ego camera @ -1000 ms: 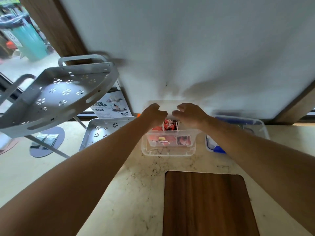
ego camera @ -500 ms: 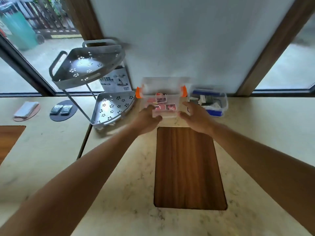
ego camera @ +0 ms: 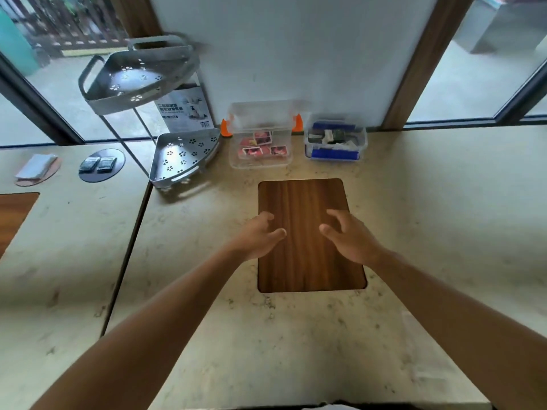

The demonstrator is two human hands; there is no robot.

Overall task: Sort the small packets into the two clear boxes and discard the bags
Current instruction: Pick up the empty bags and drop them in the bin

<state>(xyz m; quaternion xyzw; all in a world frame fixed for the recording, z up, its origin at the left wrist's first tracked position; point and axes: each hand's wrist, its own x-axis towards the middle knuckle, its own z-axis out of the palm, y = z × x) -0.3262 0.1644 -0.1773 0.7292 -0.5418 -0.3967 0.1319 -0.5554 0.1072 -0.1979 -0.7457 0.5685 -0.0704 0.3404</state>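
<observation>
Both hands are empty, fingers loosely spread and curled, holding nothing. The left hand (ego camera: 259, 236) hangs over the left edge of the wooden inlay (ego camera: 307, 261) set into the countertop (ego camera: 429, 232), and the right hand (ego camera: 350, 239) sits over the inlay's right half, thumbs turned toward each other with a gap of bare wood between them.

Well ahead of the hands, against the white wall (ego camera: 296, 48), stand the two clear boxes. The left box (ego camera: 260, 161) has orange latches and holds red packets (ego camera: 263, 147); the right box (ego camera: 336, 143) holds dark and blue packets (ego camera: 328, 137). The boxes stand just beside each other, apart by a narrow strip of counter. A band of bare stone lies between the boxes and the far edge of the inlay.

To the left of the boxes a grey two-tier corner rack (ego camera: 177, 161) stands with its lower tray near the left box, and a printed carton (ego camera: 185, 109) leans behind it. A dark seam runs down the counter left of the rack. Beyond it lie a dark round coaster (ego camera: 102, 165) bearing two small dark packets and a folded cloth (ego camera: 35, 167) on a brown mat.

The counter to the right of the inlay is bare stone. Glass panes flank the wall on both sides.
</observation>
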